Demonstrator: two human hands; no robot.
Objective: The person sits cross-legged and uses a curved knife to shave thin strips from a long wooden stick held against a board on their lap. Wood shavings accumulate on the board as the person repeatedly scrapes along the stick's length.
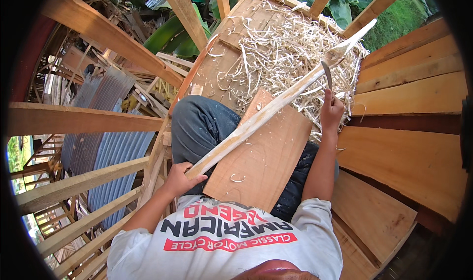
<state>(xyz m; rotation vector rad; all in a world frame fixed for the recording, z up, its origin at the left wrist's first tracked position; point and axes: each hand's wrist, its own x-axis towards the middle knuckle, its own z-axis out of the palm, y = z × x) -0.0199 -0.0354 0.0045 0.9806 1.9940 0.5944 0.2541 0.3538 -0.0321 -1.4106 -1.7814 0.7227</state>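
A long, pale, partly shaved wooden pole (258, 121) slants across my lap from lower left to upper right. Its near end is gripped by my left hand (181, 179), fingers wrapped round it. The far end widens into a rough, whitish shape over the shavings. My right hand (331, 111) is closed on a knife with a dark, curved blade (327, 74); the handle is mostly hidden in the fist. The blade is at the pole's far part; whether it touches, I cannot tell. Under the pole, a flat wooden board (261, 159) rests on my thighs, a few curls lying on it.
Pale wood shavings (295, 48) heap on the plank floor (214, 75) ahead. Wooden railing bars (88, 119) run along the left and far sides. A plank wall (409, 97) rises at right, with a wooden panel (374, 213) below. Corrugated sheets (116, 147) lie beyond the left railing.
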